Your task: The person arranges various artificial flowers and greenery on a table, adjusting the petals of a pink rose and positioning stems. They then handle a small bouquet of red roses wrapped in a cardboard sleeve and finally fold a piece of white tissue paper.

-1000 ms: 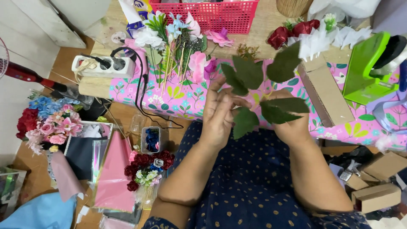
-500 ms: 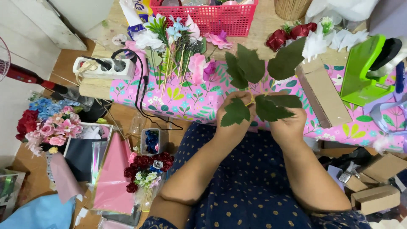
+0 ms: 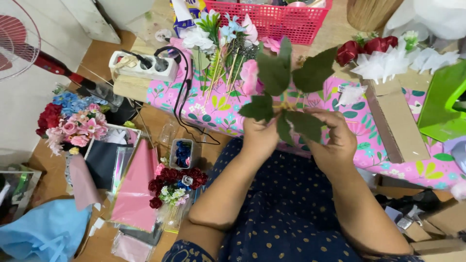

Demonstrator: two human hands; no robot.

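Both my hands hold a sprig of artificial green leaves (image 3: 286, 82) upright over my lap. My left hand (image 3: 259, 138) grips the stem from the left, fingers closed around it. My right hand (image 3: 330, 138) pinches the lower leaves from the right. The sprig has several broad dark green leaves fanning upward. Behind it a bunch of artificial flowers (image 3: 223, 46) in white, blue and pink lies on the pink floral table cover (image 3: 349, 106).
A red plastic basket (image 3: 272, 17) stands at the back. A white power strip (image 3: 143, 65) with black cables sits left. A cardboard box (image 3: 395, 119), red roses (image 3: 366, 47) and a green bag (image 3: 444, 104) are right. Small bouquets (image 3: 172, 187), pink paper (image 3: 136, 189) and a fan (image 3: 14, 39) are left.
My hands have turned the leaf sprig and raised it slightly; the leaves now fan higher over the table, with both hands closer together on the stem.
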